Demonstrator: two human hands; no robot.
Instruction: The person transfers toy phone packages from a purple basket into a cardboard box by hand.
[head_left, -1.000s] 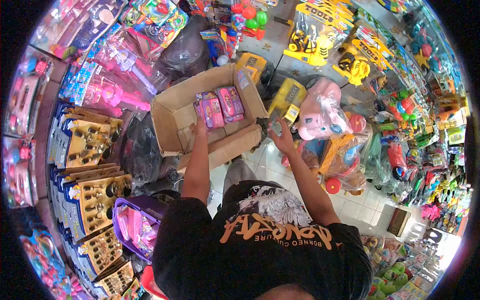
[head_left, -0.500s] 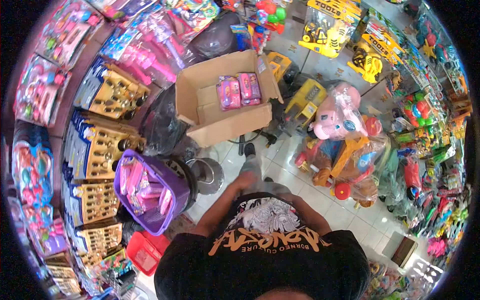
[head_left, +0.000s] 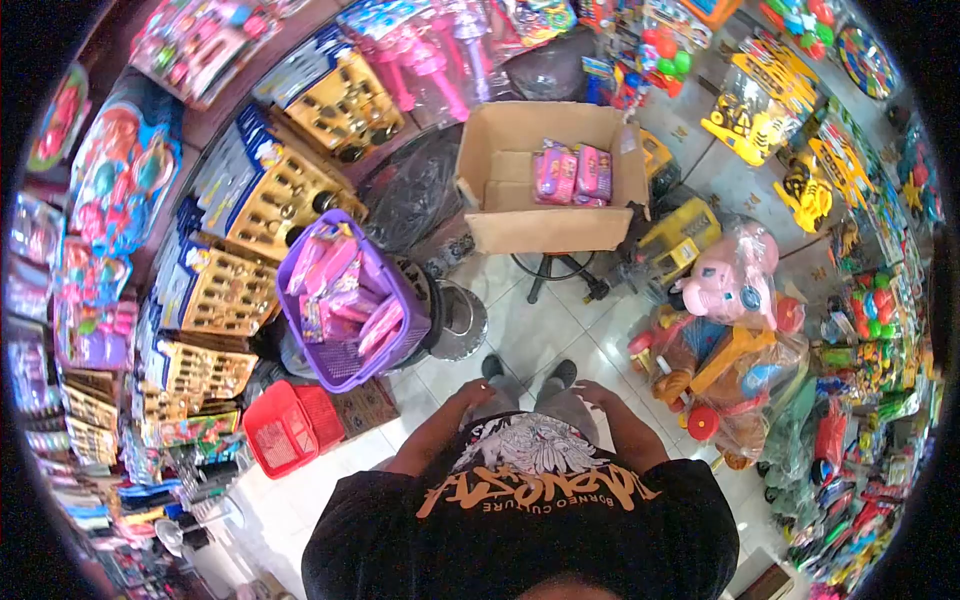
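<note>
My left hand point(head_left: 475, 392) hangs low by my left thigh, with nothing visible in it and its fingers loosely apart. On the other side, my right hand point(head_left: 597, 394) rests by my right thigh, also empty, fingers stretched out. To the front left stands a purple basket point(head_left: 408, 318) holding several pink packets point(head_left: 347, 290). Ahead of me an open cardboard box point(head_left: 545, 232) sits on a stool or stand, with a few pink-purple packs point(head_left: 573, 175) inside at the right. Neither hand touches the basket or the box.
Red baskets point(head_left: 290, 430) stand on the floor at left, near a round metal-looking stool point(head_left: 460, 320). Carded toy sets point(head_left: 290, 195) line the left. Bagged ride-on toys point(head_left: 735, 370) and a pink plush-like toy point(head_left: 735, 275) crowd the right. Yellow tool sets point(head_left: 760, 105) hang ahead.
My view has turned left, so the basket and box appear farther right. My right hand has come into sight, and both feet now show side by side.
</note>
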